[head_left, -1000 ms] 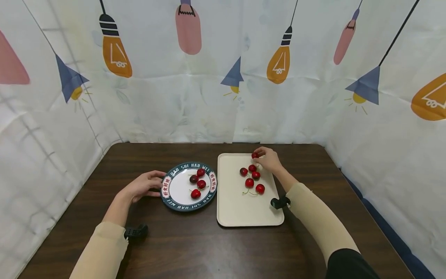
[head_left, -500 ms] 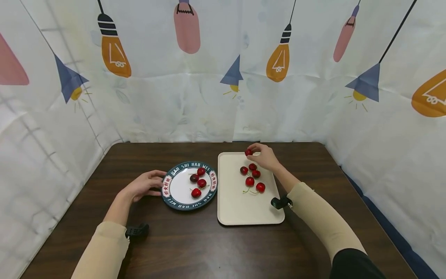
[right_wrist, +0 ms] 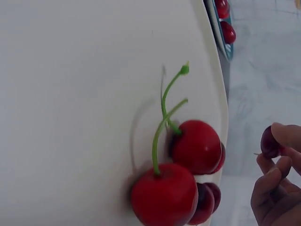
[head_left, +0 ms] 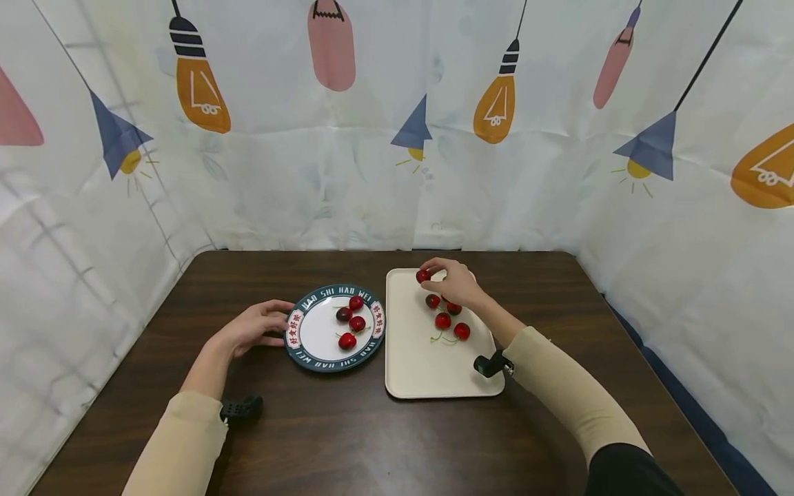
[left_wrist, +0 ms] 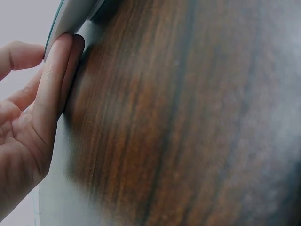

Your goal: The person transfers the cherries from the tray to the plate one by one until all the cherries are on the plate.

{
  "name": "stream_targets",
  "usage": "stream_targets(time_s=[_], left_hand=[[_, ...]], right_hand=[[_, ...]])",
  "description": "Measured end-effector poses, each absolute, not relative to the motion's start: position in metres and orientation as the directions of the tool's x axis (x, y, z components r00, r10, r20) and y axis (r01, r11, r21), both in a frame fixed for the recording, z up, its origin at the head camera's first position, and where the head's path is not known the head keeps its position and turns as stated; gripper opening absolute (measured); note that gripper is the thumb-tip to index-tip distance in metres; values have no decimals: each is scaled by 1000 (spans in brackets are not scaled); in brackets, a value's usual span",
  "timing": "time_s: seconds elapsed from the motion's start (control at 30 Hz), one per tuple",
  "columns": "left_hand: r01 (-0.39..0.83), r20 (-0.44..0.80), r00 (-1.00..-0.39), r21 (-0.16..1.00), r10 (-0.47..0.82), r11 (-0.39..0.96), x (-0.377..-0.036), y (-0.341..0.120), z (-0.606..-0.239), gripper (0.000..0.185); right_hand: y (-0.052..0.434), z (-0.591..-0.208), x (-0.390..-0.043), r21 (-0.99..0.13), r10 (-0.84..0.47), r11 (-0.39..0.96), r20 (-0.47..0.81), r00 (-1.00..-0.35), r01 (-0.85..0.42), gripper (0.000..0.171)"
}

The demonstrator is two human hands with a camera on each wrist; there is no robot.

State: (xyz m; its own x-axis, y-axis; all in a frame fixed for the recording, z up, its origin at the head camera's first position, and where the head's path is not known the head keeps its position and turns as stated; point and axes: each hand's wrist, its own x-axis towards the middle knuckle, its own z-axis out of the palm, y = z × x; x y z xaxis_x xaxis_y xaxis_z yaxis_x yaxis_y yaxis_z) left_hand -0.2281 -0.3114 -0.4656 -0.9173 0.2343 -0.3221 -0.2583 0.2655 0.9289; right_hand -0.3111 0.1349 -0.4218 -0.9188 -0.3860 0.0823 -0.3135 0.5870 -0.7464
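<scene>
Two hands: the right hand pinches a red cherry between thumb and fingertips, above the far end of the cream tray; the left hand lies on the desk with fairly straight fingers touching the left rim of the plate, holding nothing.
Held cherry: clear of the tray surface, left of the right hand, well apart from the plate.
Tray cherries: four show loose near the tray's far half, just near of the right hand; two with green stems lie touching in the right wrist view.
Plate cherries: four rest on the white centre, one of them darker.
Doing it well: I judge a light pinch on the fruit's body best, since firm pressure could bruise it; lifting it high enough to pass the plate's raised rim, and steadying the plate with the left hand, should stop it sliding.
Surface: a dark brown wood-grain desk, plate left of tray, the two just beside each other.
Room: white cloth printed with orange and pink bulbs and blue lampshades encloses the desk on three sides.
</scene>
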Motion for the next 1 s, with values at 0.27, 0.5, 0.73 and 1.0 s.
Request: stream_targets(time_s=[0.27, 0.5, 0.73, 1.0], left_hand=[[-259, -324, -918, 926, 229, 273, -226, -312, -462, 57], [-265, -329, -916, 925, 228, 271, -224, -312, -462, 58], [-267, -332, -916, 924, 227, 274, -225, -311, -462, 58], [-263, -328, -917, 925, 228, 273, -225, -310, -461, 56]], right_hand=[[115, -425, -301, -731, -444, 585, 75, -893, -352, 35], [104, -427, -294, -736, -510, 541, 99, -854, -408, 37], [98, -428, -291, -735, -538, 529, 95, -837, -424, 37], [89, -430, -285, -725, -574, 530, 76, -816, -440, 34]])
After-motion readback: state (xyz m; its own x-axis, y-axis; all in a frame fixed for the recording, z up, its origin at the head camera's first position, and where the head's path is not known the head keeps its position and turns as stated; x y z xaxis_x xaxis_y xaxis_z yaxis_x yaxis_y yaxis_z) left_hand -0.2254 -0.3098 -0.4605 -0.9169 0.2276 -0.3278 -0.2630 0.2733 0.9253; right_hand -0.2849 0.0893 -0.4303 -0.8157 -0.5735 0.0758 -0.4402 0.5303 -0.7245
